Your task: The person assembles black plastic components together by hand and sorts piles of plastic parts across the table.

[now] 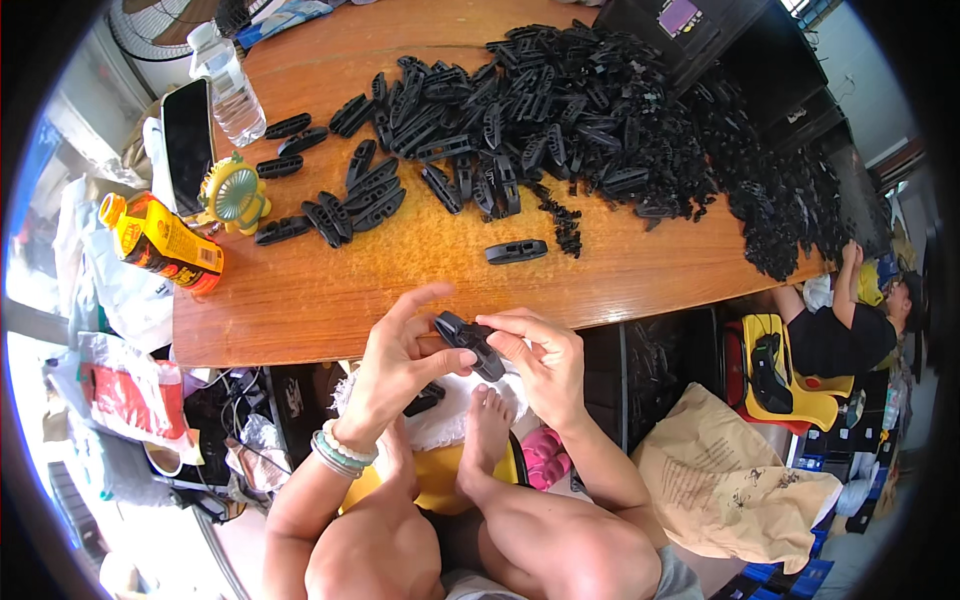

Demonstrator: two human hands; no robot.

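Just off the table's near edge, a long, oval black plastic part (pixel 468 345) with openings is held up over my lap. My left hand (pixel 392 368) grips its near side, with thumb on the part and index finger stretched out above. My right hand (pixel 545 362) is closed at the part's right side, fingertips pinching at its edge. Whether a small piece is between those fingertips is too small to tell. A similar black part (pixel 516 251) lies alone on the table ahead. Another black piece (pixel 425 398) rests on the white cloth (pixel 452 396) below my hands.
A large heap of black parts (pixel 540 110) covers the table's far side, with smaller pieces (pixel 775 215) to the right. An orange-labelled bottle (pixel 165 243), a phone (pixel 188 140), a small fan (pixel 236 192) and a water bottle (pixel 228 85) stand left. A person (pixel 850 325) sits far right.
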